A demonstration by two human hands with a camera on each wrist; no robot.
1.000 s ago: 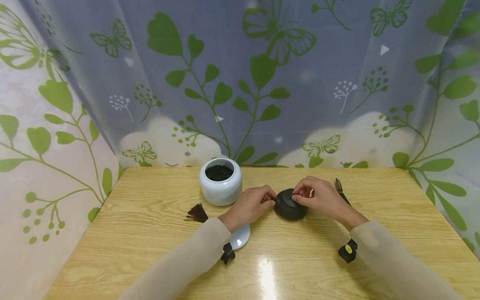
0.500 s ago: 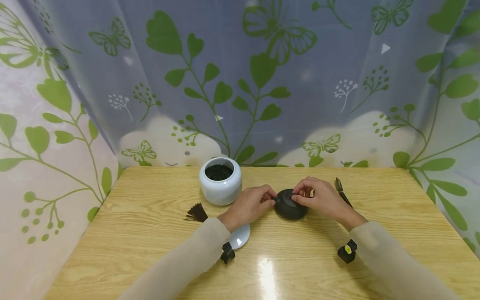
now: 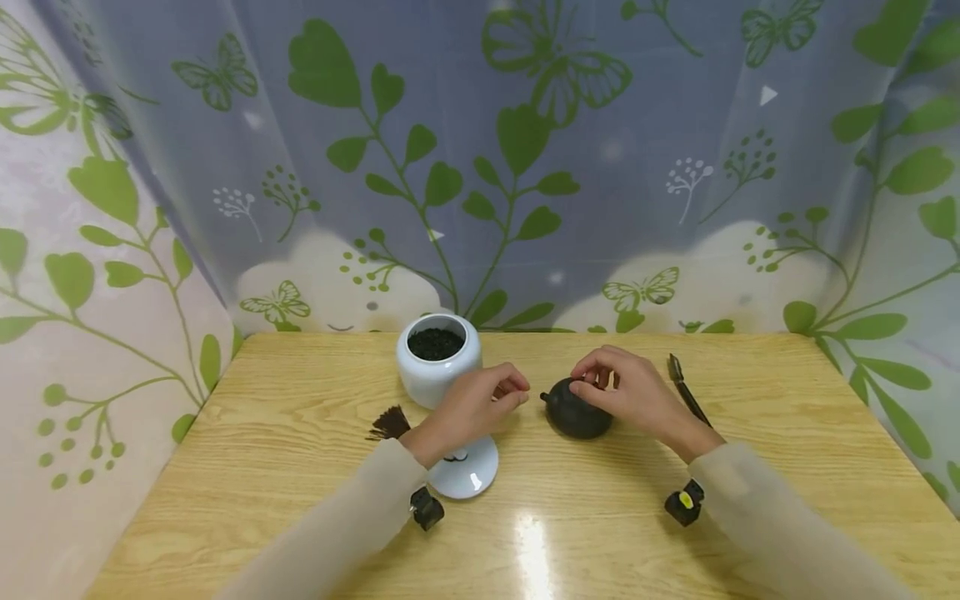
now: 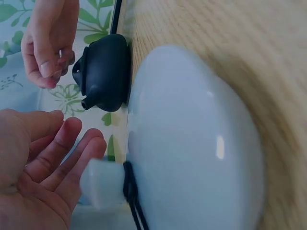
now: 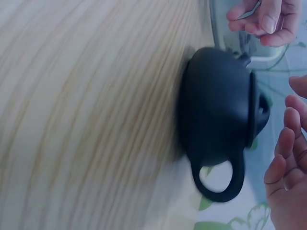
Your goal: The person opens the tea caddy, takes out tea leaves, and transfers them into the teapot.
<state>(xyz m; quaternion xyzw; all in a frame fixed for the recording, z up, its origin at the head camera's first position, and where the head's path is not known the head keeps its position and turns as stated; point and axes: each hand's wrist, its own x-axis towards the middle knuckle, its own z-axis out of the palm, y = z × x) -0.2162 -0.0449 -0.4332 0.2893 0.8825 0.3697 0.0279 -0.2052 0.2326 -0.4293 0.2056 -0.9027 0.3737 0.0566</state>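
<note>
A dark teapot (image 3: 576, 419) stands on the wooden table, its lid on and its spout toward my left hand. Just above the lid knob (image 5: 264, 114) is my right hand (image 3: 633, 395); the right wrist view shows its loosely bent fingers apart from the knob. My left hand (image 3: 471, 406) hovers left of the spout, fingers relaxed and holding nothing. Behind it stands a white jar (image 3: 426, 379) filled with dark loose leaves, probably tea. Below the left wrist lies a white lid (image 4: 192, 139) with a knob and a dark cord, partly hidden by the arm in the head view.
A brown bristle brush end (image 3: 390, 423) pokes out left of my left wrist. A slim dark tool (image 3: 681, 383) lies right of the teapot, partly behind my right hand. Patterned curtain (image 3: 480, 167) hangs behind the table (image 3: 300, 400) and along both sides.
My left hand has let go of the teapot's spout and moved left, uncovering the spout and more of the white lid. My right hand has lifted slightly off the lid knob.
</note>
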